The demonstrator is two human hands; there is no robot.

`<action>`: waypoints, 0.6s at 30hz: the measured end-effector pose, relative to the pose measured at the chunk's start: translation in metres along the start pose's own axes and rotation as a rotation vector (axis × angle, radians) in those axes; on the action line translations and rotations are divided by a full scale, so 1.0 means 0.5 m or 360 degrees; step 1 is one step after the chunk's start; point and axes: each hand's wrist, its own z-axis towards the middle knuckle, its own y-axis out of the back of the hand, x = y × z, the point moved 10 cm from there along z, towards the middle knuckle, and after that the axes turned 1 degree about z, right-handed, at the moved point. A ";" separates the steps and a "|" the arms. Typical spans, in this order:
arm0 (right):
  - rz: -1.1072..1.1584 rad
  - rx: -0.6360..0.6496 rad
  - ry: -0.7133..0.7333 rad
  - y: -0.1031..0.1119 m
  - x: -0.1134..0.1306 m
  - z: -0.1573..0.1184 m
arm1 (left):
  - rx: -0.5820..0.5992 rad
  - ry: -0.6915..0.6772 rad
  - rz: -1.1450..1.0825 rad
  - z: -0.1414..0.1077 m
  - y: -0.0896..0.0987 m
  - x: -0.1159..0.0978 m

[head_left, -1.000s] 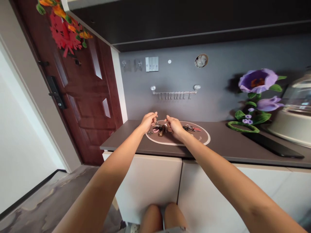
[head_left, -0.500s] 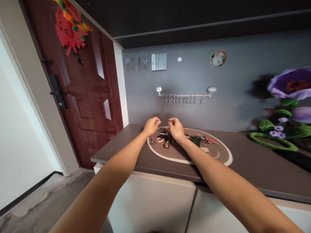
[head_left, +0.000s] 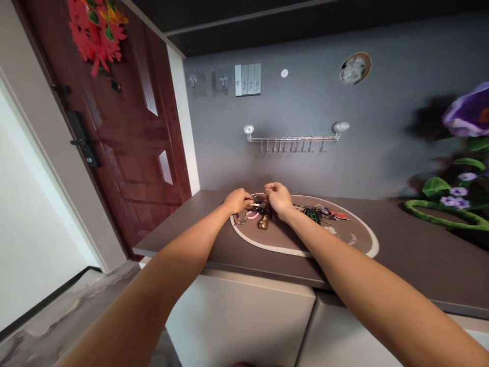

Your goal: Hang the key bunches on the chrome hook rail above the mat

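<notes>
My left hand (head_left: pixel 237 200) is over the left end of a brown oval mat (head_left: pixel 282 243). Its fingers are closed and bent down at the metal keys (head_left: pixel 255 205); whether they grip one is hidden. To its right, my right hand (head_left: pixel 279 199) is held just above the mat, fingertips pinched together toward the left; anything between them is too small to make out. Below and between the hands lie a pink ring (head_left: pixel 252 215) and a brown key fob (head_left: pixel 263 220). Right of my right wrist are a black-and-green fob (head_left: pixel 314 216) and a red item (head_left: pixel 339 216).
A clear hook rail (head_left: pixel 294 139) is fixed on the grey wall behind the mat. Two hooks (head_left: pixel 223 81) and a grey switch panel (head_left: pixel 248 79) are higher up. Purple artificial flowers (head_left: pixel 456 199) stand at the right. A dark red door (head_left: pixel 141 168) is at the left.
My left hand has lowered from above the mat to the keys at its left end. My right hand stays nearly in place, still pinched. The view has tilted down slightly.
</notes>
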 end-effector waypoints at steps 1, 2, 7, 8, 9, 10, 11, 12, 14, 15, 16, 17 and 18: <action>0.0028 -0.0002 -0.0013 0.000 -0.002 0.000 | 0.0008 0.0005 0.0006 0.000 -0.002 0.000; 0.0057 -0.0006 -0.0027 0.001 -0.002 0.000 | 0.0011 0.0013 0.0009 0.001 -0.002 0.000; 0.0186 -0.0008 -0.0102 0.000 -0.005 -0.003 | -0.0021 0.0055 0.0012 0.004 -0.001 0.004; 0.0201 -0.0003 -0.0106 -0.001 -0.006 -0.002 | -0.0028 0.0059 0.0024 0.005 0.000 0.005; 0.0206 0.0000 -0.0104 -0.002 -0.007 -0.002 | -0.0032 0.0061 0.0042 0.005 0.000 0.005; 0.0203 0.0000 -0.0100 -0.003 -0.008 -0.001 | -0.0032 0.0059 0.0065 0.005 -0.001 0.005; 0.0197 -0.0002 -0.0094 -0.003 -0.009 0.000 | -0.0031 0.0053 0.0091 0.005 -0.001 0.005; 0.0193 -0.0004 -0.0089 -0.003 -0.009 0.001 | -0.0029 0.0045 0.0121 0.005 -0.001 0.004; 0.0191 -0.0001 -0.0092 -0.004 -0.010 0.001 | -0.0023 0.0021 0.0185 0.003 0.000 0.000; 0.0189 0.0003 -0.0094 -0.005 -0.011 0.001 | -0.0020 0.0010 0.0211 0.002 0.001 -0.001; 0.0182 0.0007 -0.0095 -0.005 -0.011 0.001 | -0.0019 0.0004 0.0229 0.001 0.002 -0.002; 0.0168 0.0011 -0.0090 -0.005 -0.010 0.001 | -0.0019 0.0002 0.0237 0.000 0.003 -0.003; 0.0151 0.0015 -0.0083 -0.006 -0.010 0.001 | -0.0020 0.0004 0.0236 -0.001 0.004 -0.003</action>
